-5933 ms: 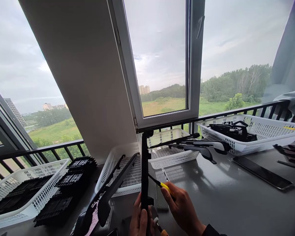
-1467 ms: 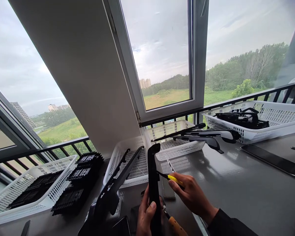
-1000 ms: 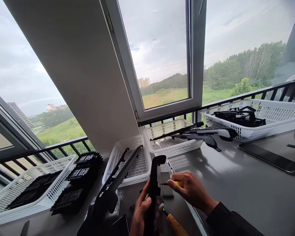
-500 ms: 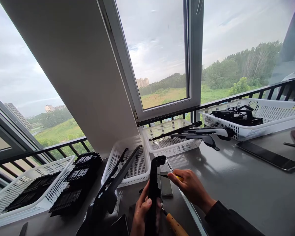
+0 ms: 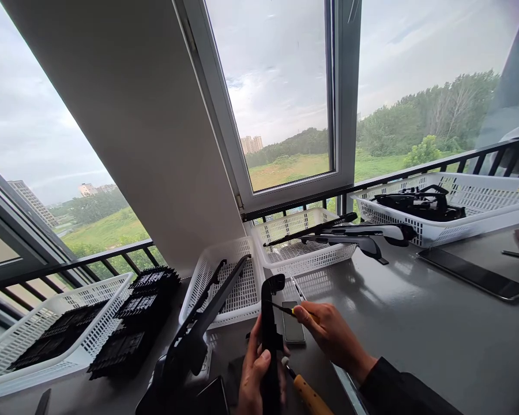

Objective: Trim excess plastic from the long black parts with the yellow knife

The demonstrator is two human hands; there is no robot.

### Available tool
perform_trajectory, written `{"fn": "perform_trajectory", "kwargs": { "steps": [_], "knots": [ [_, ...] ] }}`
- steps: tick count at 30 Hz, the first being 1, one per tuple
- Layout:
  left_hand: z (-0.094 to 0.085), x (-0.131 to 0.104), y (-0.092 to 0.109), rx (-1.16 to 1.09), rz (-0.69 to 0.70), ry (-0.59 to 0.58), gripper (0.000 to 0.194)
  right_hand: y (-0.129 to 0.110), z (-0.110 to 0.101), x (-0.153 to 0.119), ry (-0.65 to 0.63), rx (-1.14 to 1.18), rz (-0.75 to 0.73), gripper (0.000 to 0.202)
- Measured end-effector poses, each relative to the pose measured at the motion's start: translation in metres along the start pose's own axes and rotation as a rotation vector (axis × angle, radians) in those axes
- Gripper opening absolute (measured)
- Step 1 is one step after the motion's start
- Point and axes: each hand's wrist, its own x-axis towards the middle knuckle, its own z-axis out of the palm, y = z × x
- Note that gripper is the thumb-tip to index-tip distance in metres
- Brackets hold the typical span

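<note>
My left hand point(image 5: 254, 369) is closed around a long black plastic part point(image 5: 269, 328), which stands nearly upright with its hooked end at the top. Pinched in my right hand point(image 5: 332, 334) is a thin tool with a yellow handle point(image 5: 313, 316). The tool's dark, narrow shaft points left and its tip meets the upper section of the black part. Just right of the part's lower end lies another tool with an orange-yellow handle point(image 5: 310, 396). Behind the thin tool, a small grey rectangular object point(image 5: 293, 331) rests on the table.
White baskets point(image 5: 225, 316) line the window side, several with black parts. Stacked black pieces point(image 5: 132, 323) and long black parts point(image 5: 190, 340) stand at the left. A dark phone-like slab point(image 5: 473, 272) lies on the grey table point(image 5: 450, 346) at the right.
The black part has shifted slightly left. My right hand has moved a little left and down, and the tool's tip now reaches across the part's upper section.
</note>
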Motion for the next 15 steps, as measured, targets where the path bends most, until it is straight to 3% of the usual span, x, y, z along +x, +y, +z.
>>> {"fn": "perform_trajectory", "kwargs": {
  "steps": [8, 15],
  "knots": [
    [0.015, -0.012, -0.006, 0.03, -0.005, 0.131, 0.088, -0.012, 0.026, -0.009, -0.195, 0.123, -0.078, 0.067],
    [0.026, -0.013, -0.005, 0.039, 0.028, 0.198, 0.093, -0.017, 0.027, -0.015, -0.175, 0.092, -0.068, 0.066]
  ]
}}
